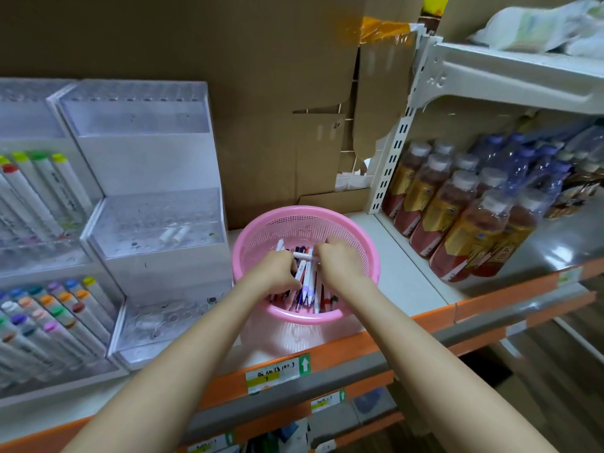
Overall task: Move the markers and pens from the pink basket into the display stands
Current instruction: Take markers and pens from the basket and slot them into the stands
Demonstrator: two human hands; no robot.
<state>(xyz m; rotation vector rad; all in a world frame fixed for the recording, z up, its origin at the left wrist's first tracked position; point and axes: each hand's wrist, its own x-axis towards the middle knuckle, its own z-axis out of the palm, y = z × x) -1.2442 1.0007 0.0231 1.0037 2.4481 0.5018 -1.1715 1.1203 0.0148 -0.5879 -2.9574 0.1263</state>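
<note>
Shop shelf (408,269) holds a pink basket (284,223); inside, left hand (280,273) curls round pens (309,286), right hand (340,266) seemingly pinches a white pen (303,255).

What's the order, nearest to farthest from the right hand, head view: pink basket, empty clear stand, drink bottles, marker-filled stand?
1. pink basket: the right hand is inside it, gripping a white pen.
2. empty clear stand, left of the basket, and drink bottles, on the right: too close to call.
3. marker-filled stand, far left.
</note>
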